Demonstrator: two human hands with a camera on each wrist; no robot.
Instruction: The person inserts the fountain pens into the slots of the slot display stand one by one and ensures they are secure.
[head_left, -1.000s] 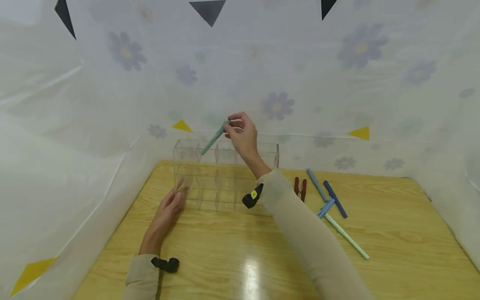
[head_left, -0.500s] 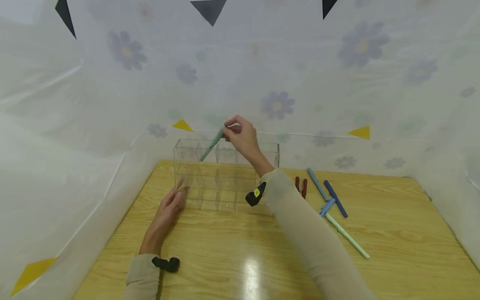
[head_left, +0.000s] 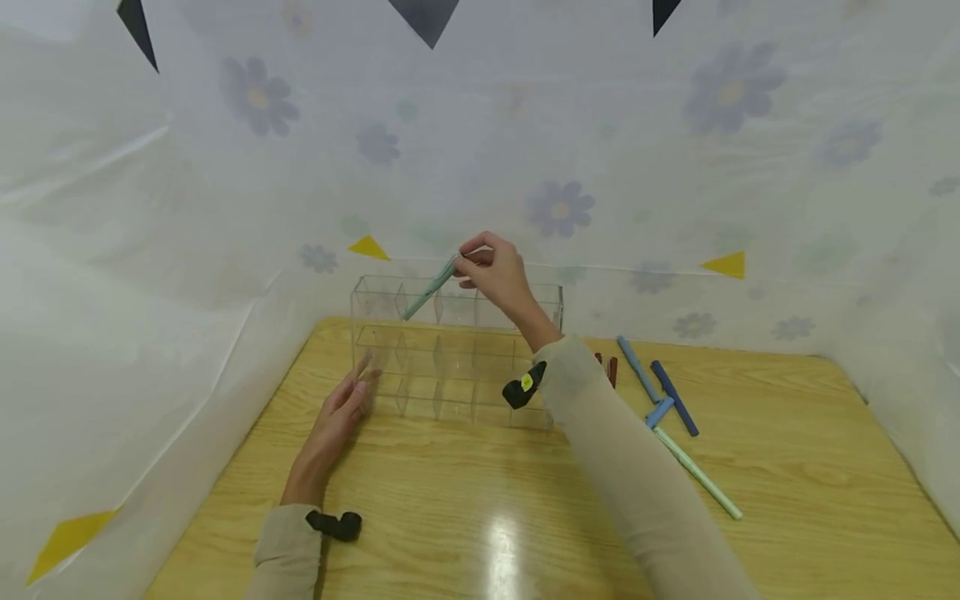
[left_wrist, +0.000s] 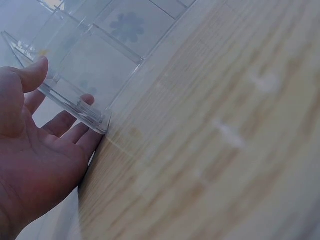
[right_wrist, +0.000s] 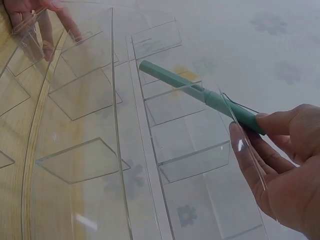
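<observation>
My right hand [head_left: 497, 271] pinches a teal-green pen [head_left: 430, 289] near its clip end, between thumb and fingers. The pen slants down to the left at the top row of a clear acrylic organizer [head_left: 475, 336]. In the right wrist view the pen [right_wrist: 172, 78] lies across the upper dividers; whether its lower end is inside a compartment, I cannot tell. At the organizer's left side is my left hand [head_left: 339, 417], its fingers resting along the wall. From the left wrist, that hand [left_wrist: 47, 150] shows loosely extended fingers, partly behind the clear wall, with the thumb apart.
To the right on the wooden table [head_left: 810, 450] lie a light blue pen [head_left: 637, 371], a dark blue pen [head_left: 675, 398], a shorter blue pen [head_left: 659, 412] and a pale green pen [head_left: 697, 472]. Dark red pens [head_left: 612, 372] are partly hidden by the right sleeve. A flower-patterned sheet hangs behind.
The right hand has lowered slightly and shifted a little right, with the pen still pinched. The left hand stays by the organizer. The head view has shifted slightly.
</observation>
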